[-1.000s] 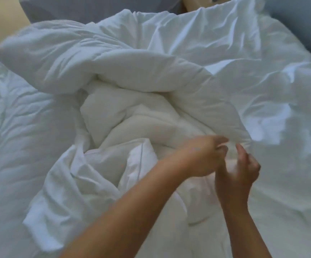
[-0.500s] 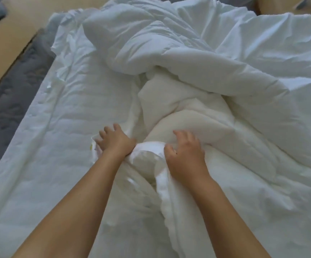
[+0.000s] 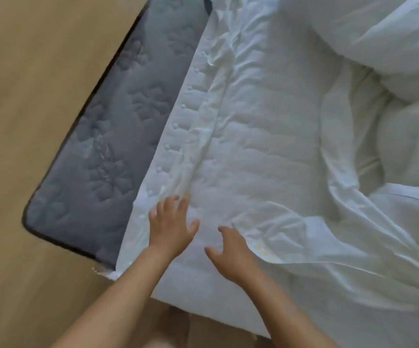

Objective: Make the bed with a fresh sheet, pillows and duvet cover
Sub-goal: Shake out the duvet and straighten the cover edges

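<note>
A white sheet lies wrinkled over a quilted white mattress pad on the bed. My left hand hovers with fingers spread over the sheet's left edge near the bed's foot. My right hand is beside it with relaxed fingers, above the sheet and next to the hem of the white duvet cover. Neither hand holds anything. The cream duvet lies bunched inside the cover at the right, and a white bundle of bedding fills the upper right.
The dark grey mattress is bare along the bed's left side, with its corner at lower left. Tan wooden floor runs along the left and below the bed's foot.
Both hands have let go of the bunched duvet cover and moved left to the sheet near the mattress corner. The view has swung left and down, showing the grey mattress and floor.
</note>
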Demonstrator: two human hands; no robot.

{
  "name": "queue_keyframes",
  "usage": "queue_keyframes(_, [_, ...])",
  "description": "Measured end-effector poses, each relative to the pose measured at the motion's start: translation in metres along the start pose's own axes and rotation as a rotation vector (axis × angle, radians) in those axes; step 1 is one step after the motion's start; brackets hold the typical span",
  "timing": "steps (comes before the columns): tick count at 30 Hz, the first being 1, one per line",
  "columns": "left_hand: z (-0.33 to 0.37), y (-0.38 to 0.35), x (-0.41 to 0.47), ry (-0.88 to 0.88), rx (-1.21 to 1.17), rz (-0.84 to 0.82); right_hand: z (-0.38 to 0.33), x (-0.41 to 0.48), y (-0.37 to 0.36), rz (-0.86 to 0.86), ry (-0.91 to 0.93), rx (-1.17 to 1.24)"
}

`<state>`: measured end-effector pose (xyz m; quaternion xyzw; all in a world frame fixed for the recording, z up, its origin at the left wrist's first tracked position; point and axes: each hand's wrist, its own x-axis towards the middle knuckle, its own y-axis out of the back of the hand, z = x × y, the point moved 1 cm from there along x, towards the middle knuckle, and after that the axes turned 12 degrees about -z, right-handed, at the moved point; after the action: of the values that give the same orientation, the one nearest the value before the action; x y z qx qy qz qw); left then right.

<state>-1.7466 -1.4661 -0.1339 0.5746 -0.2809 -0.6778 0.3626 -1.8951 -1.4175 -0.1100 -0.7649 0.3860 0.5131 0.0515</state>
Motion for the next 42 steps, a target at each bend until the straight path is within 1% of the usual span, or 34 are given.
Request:
queue_keyframes(1, [-0.035,-0.002,-0.003,0.134,-0.005,-0.028,-0.013,0.009,-0.021,-0.032,-0.019,0.034])
queue_keyframes(3, [-0.083,-0.008,-0.009,0.366,-0.213,-0.171,-0.034,0.023,-0.055,-0.068,-0.061,0.138])
queue_keyframes(4, [-0.095,-0.013,-0.012,0.419,-0.316,-0.224,-0.042,0.028,-0.069,-0.075,-0.075,0.186])
queue_keyframes(6, [-0.104,-0.020,-0.014,0.405,-0.394,-0.256,-0.055,0.034,-0.090,-0.078,-0.084,0.251])
queue_keyframes(8, [-0.109,-0.023,-0.011,0.333,-0.456,-0.277,-0.067,0.041,-0.103,-0.062,-0.080,0.263])
queue_keyframes(11, [-0.133,-0.011,-0.004,0.177,-0.438,-0.217,-0.087,0.054,-0.115,-0.031,-0.042,0.327])
queue_keyframes(12, [-0.154,-0.001,0.001,0.162,-0.414,-0.160,-0.095,0.058,-0.118,-0.041,-0.032,0.363])
queue_keyframes(14, [-0.220,0.030,0.006,0.202,-0.396,-0.037,-0.116,0.062,-0.132,-0.102,-0.047,0.420])
queue_keyframes(16, [-0.309,0.060,0.004,0.300,-0.383,0.034,-0.146,0.069,-0.156,-0.153,-0.075,0.359])
queue_keyframes(17, [-0.352,0.071,0.004,0.337,-0.373,0.018,-0.164,0.077,-0.170,-0.138,-0.090,0.299])
queue_keyframes(18, [-0.386,0.077,0.007,0.346,-0.346,-0.039,-0.183,0.087,-0.183,-0.089,-0.115,0.238])
queue_keyframes(20, [-0.425,0.077,0.021,0.289,-0.330,-0.166,-0.221,0.109,-0.202,0.076,-0.179,0.171])
queue_keyframes(22, [-0.437,0.072,0.044,0.185,-0.377,-0.260,-0.255,0.130,-0.213,0.280,-0.236,0.203])
queue_keyframes(24, [-0.443,0.072,0.061,0.109,-0.369,-0.330,-0.283,0.148,-0.224,0.401,-0.303,0.297])
queue_keyframes(26, [-0.449,0.077,0.069,0.066,-0.380,-0.484,-0.308,0.158,-0.232,0.432,-0.364,0.405])
queue_keyframes(29, [-0.459,0.092,0.080,-0.006,-0.454,-0.836,-0.348,0.177,-0.233,0.456,-0.378,0.539])
queue_keyframes(30, [-0.460,0.098,0.085,-0.048,-0.420,-0.949,-0.361,0.186,-0.231,0.457,-0.399,0.544])
queue_keyframes(32, [-0.452,0.110,0.099,-0.158,-0.281,-1.146,-0.380,0.207,-0.219,0.463,-0.464,0.483])
queue_keyframes(34, [-0.436,0.123,0.118,-0.266,-0.051,-1.265,-0.392,0.229,-0.200,0.467,-0.533,0.455])
queue_keyframes(36, [-0.418,0.137,0.133,-0.351,0.168,-1.291,-0.396,0.245,-0.183,0.458,-0.599,0.464])
queue_keyframes(37, [-0.408,0.147,0.141,-0.364,0.219,-1.297,-0.395,0.250,-0.175,0.460,-0.624,0.465])
queue_keyframes(38, [-0.400,0.159,0.151,-0.364,0.206,-1.296,-0.394,0.253,-0.167,0.460,-0.643,0.472])
queue_keyframes(39, [-0.393,0.172,0.163,-0.351,0.138,-1.268,-0.391,0.253,-0.159,0.459,-0.654,0.483])
queue_keyframes(40, [-0.385,0.185,0.179,-0.338,0.068,-1.199,-0.387,0.251,-0.153,0.465,-0.656,0.502])
queue_keyframes(42, [-0.367,0.214,0.209,-0.351,0.028,-0.999,-0.386,0.239,-0.147,0.450,-0.631,0.611])
